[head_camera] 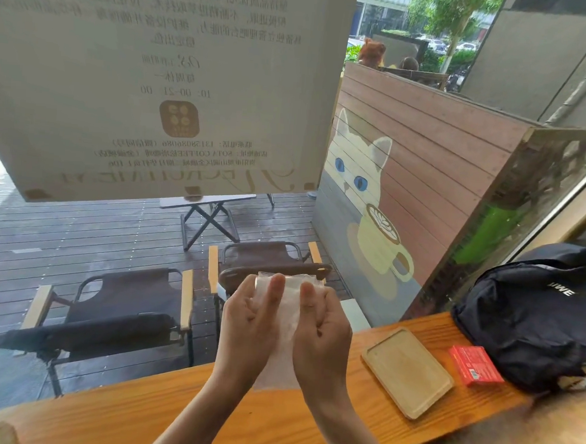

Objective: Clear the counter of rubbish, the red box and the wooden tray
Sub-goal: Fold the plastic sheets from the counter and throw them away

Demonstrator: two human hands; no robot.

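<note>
Both hands hold a clear plastic bag (pixel 287 324) up above the wooden counter (pixel 272 423). My left hand (pixel 249 325) grips its left edge and my right hand (pixel 322 330) its right edge, fingers curled over the top. The bag hangs down between my wrists. An empty wooden tray (pixel 406 371) lies flat on the counter to the right of my hands. Just right of the tray a red box (pixel 475 365) rests on the counter, against a dark backpack.
A black backpack (pixel 536 315) sits at the counter's right end. Behind the counter is a window with a paper notice (pixel 156 76); outside are folding chairs (pixel 114 317), a small table and a painted wooden fence.
</note>
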